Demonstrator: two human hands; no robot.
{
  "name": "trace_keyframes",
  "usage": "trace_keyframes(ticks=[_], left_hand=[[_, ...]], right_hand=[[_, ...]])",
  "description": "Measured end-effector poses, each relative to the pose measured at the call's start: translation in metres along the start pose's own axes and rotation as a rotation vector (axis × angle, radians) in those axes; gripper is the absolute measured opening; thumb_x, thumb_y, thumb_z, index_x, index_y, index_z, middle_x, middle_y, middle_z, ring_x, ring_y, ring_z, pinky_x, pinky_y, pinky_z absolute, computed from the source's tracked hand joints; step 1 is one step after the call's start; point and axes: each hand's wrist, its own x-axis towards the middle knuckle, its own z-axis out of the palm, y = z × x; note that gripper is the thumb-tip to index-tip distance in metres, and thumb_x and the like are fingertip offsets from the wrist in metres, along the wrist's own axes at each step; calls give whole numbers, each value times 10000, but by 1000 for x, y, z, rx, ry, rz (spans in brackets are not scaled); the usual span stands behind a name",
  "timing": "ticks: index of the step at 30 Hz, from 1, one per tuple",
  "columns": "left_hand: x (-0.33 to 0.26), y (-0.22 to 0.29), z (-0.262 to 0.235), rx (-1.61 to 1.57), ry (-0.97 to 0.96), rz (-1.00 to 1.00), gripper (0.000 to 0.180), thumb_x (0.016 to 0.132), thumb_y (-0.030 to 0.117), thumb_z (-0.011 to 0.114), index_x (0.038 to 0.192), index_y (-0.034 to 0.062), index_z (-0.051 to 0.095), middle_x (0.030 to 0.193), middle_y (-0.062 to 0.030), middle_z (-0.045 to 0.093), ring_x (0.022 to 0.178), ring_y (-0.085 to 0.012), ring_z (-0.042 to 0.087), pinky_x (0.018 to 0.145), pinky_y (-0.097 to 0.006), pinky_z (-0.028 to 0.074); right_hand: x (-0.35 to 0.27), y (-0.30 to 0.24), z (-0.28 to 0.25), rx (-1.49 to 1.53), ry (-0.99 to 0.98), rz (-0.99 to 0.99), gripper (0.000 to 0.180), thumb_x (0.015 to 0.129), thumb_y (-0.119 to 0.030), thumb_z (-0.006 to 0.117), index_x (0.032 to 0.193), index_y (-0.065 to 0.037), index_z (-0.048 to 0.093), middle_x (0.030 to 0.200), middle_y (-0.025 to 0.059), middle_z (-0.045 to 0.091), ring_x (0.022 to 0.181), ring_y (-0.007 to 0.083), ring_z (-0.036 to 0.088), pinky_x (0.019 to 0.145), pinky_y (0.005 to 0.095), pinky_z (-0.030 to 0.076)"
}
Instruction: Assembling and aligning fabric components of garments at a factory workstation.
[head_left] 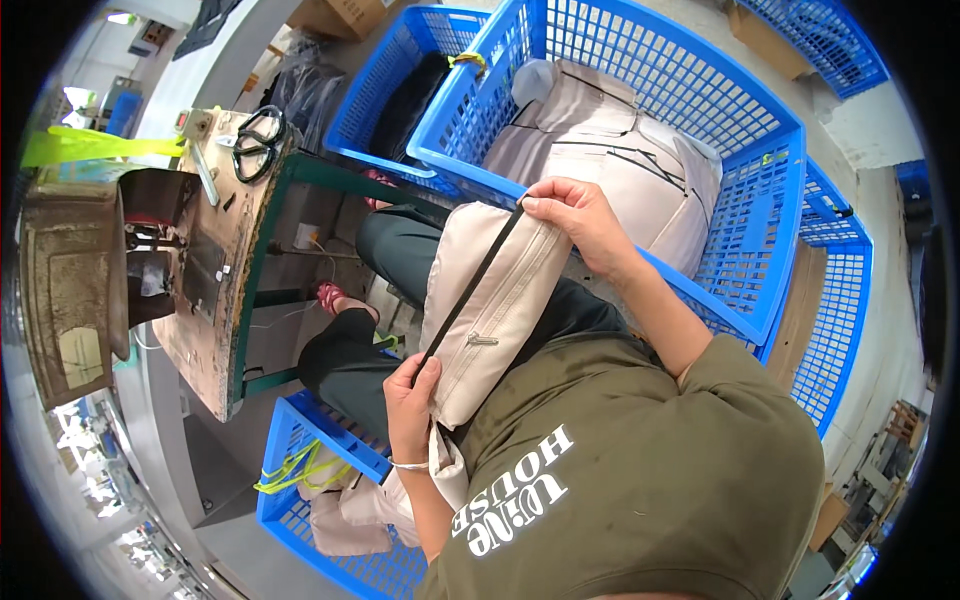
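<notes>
A beige fabric pouch (505,300) with a zipper and a small metal puller lies slanted across my lap. A narrow black strip (470,290) runs along its upper-left side. My right hand (575,215) pinches the strip's far end together with the pouch's corner, thumb on top. At the near end, my left hand (410,395) grips the strip and the pouch edge between thumb and fingers. A beige fabric tail (448,465) hangs from the pouch beside my left wrist, which wears a light bracelet.
To the left stands a worn sewing table (225,300) with a machine (75,280) and black-handled scissors (258,145). A large blue basket (760,170) of beige bags (620,150) is beyond my right hand. Another blue basket (290,520), holding beige pieces, sits near my left arm.
</notes>
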Motion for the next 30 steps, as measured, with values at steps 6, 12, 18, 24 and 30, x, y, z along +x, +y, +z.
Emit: trace_keyframes(ticks=[6,12,18,24,30], left_hand=[[1,0,2,0,-3,-5,184,913,146,672,1004,-13,681,783,84,565,691,-7,448,611,-175,347],[3,-8,-1,89,-20,31,187,919,141,657,1001,-26,678,795,82,561,714,-10,451,626,-175,354],[2,-13,-3,102,21,41,179,923,129,645,1005,-26,679,831,74,585,734,-12,466,641,-175,368],[3,-16,-4,148,21,28,157,923,139,650,946,-15,671,798,90,564,710,-3,447,620,-168,350],[2,-20,-2,102,38,68,162,925,145,655,949,-15,673,800,83,569,714,-6,449,623,-170,358]], right_hand=[[2,3,-1,35,-12,-15,114,899,-144,644,927,-44,694,853,-42,649,786,28,552,745,190,433],[2,8,0,18,17,-27,106,894,-138,647,913,-44,692,839,-43,643,783,29,547,748,193,432],[0,13,6,52,55,-44,81,878,-121,679,892,-41,681,817,-38,632,757,34,544,713,195,443],[-1,19,5,97,58,-79,93,904,-132,652,878,-43,661,795,-52,607,736,24,523,683,193,432],[-1,23,3,95,69,-53,120,923,-150,637,849,-56,648,787,-62,595,719,14,501,659,196,421]])
